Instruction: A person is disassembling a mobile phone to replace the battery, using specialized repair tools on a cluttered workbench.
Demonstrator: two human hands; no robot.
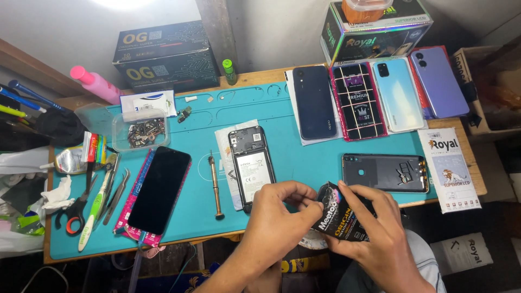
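Both my hands hold a small black packet (pixel 339 217) with coloured print, just over the near edge of the teal work mat (pixel 304 163). My left hand (pixel 279 211) pinches the packet's upper left corner. My right hand (pixel 377 228) grips it from the right and below. Directly beyond my left hand lies an opened phone (pixel 251 165) with its battery showing, resting on a white sheet. A small screwdriver (pixel 215 184) lies left of it. A grey phone back cover (pixel 385 172) lies beyond my right hand.
A black phone screen (pixel 159 189) lies on a pink packet at left, beside tweezers, scissors (pixel 73 209) and a toothbrush. A clear tub of screws (pixel 142 131) sits farther back. Several phones and a screen packet (pixel 358 100) line the far right, with boxes (pixel 163 54) behind.
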